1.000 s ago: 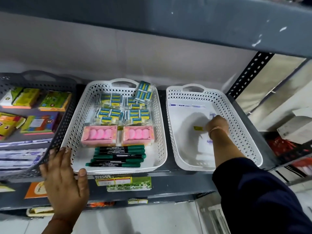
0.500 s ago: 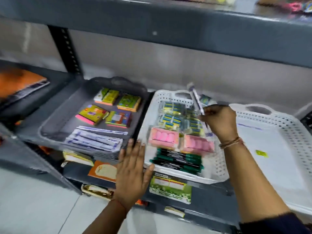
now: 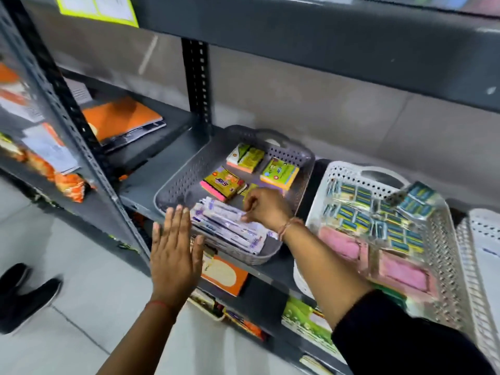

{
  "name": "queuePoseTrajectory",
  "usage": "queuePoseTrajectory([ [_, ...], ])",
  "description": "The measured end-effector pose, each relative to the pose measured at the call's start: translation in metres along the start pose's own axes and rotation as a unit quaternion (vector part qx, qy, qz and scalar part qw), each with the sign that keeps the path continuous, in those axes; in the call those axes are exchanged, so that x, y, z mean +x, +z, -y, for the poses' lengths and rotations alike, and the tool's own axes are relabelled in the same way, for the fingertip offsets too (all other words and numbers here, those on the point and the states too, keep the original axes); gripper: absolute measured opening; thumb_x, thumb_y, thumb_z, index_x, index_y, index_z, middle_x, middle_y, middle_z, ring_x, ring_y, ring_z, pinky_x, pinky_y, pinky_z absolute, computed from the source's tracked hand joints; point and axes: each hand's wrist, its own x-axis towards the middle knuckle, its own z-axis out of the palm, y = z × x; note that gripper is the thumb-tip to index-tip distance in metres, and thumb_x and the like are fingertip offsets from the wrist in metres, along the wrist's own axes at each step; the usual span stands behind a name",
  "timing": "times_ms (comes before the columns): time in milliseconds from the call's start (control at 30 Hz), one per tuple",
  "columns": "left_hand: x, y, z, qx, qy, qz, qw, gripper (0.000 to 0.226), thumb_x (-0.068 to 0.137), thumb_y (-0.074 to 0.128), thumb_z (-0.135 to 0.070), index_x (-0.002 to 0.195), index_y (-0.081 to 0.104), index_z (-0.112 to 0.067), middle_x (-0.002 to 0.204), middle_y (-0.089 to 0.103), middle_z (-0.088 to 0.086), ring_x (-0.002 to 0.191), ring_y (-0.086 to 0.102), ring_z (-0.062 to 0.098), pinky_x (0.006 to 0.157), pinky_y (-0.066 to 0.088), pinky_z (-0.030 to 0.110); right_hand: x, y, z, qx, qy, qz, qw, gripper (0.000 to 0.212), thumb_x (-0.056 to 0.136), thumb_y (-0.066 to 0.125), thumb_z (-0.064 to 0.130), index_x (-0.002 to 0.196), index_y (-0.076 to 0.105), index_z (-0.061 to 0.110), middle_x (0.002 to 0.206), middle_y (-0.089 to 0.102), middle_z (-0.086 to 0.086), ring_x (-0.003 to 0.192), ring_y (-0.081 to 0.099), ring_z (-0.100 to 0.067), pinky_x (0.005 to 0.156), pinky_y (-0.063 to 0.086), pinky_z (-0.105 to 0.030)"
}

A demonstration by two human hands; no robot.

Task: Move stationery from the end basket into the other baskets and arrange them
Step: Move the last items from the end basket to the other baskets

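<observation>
A grey basket on the shelf holds colourful sticky-note pads at the back and a stack of white pen packets at the front. My right hand reaches into it, fingers pinched on the top white packet lying on that stack. My left hand is flat and open against the basket's front rim. To the right, a white basket holds blue-and-yellow eraser packs and pink packs. The end white basket shows only at the right edge.
A perforated metal upright rises behind the grey basket, another at the front left. Orange notebooks lie on the left shelf. Booklets fill the shelf below. The upper shelf overhangs. A dark shoe is on the floor.
My right hand carried a white pen packet leftward from above the middle white basket down onto the stack in the grey basket. The view swung left; my left hand stayed at the shelf front.
</observation>
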Motion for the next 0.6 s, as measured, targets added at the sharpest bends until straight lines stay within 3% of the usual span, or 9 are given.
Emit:
queuePoseTrajectory([
  [100,-0.001,0.003,0.004,-0.002,0.008,0.014,1.000,0.070,0.093,0.009,-0.048,0.139,0.031,0.000,0.146,0.035,0.018,0.138,0.020,0.024,0.115,0.002,0.032,0.006,0.016,-0.005,-0.070,0.005,0.033,0.997,0.016,0.071,0.077,0.002,0.086,0.072,0.001,0.096,0.074,-0.017,0.093,0.067,-0.029,0.078,0.051,-0.029],
  [167,-0.001,0.004,0.003,-0.009,0.010,0.014,1.000,0.067,0.093,0.013,-0.045,0.139,0.031,0.000,0.146,0.035,0.018,0.138,0.021,0.024,0.115,0.001,0.031,0.008,0.018,-0.006,-0.113,0.007,0.036,0.993,0.013,0.073,0.075,0.004,0.085,0.074,0.004,0.096,0.075,-0.017,0.093,0.068,-0.030,0.078,0.053,-0.031],
  [267,-0.001,0.004,0.000,-0.016,0.013,0.010,1.000,0.073,0.092,0.004,-0.050,0.139,0.030,0.000,0.146,0.035,0.018,0.138,0.019,0.023,0.115,-0.001,0.028,0.005,0.015,-0.006,-0.136,0.006,0.023,0.990,0.012,0.075,0.073,0.008,0.086,0.075,0.005,0.096,0.074,-0.018,0.093,0.067,-0.032,0.079,0.056,-0.034],
  [467,-0.010,0.004,-0.023,-0.067,0.025,-0.003,0.997,0.070,0.093,0.006,-0.049,0.139,0.031,-0.002,0.148,0.032,0.016,0.141,0.016,0.023,0.117,-0.009,0.023,-0.031,-0.015,-0.014,0.004,0.010,-0.126,0.992,0.009,0.078,0.068,0.003,0.080,0.077,0.004,0.089,0.077,-0.015,0.088,0.070,-0.026,0.078,0.054,-0.030],
  [600,-0.029,0.017,-0.082,-0.103,0.139,0.004,0.985,0.061,0.096,0.012,-0.038,0.134,0.041,0.000,0.142,0.036,0.011,0.144,0.002,0.009,0.117,-0.001,0.030,-0.079,-0.062,-0.045,0.032,-0.006,-0.259,0.965,0.009,0.074,0.073,0.007,0.082,0.077,0.005,0.086,0.076,-0.015,0.082,0.069,-0.027,0.078,0.052,-0.032],
])
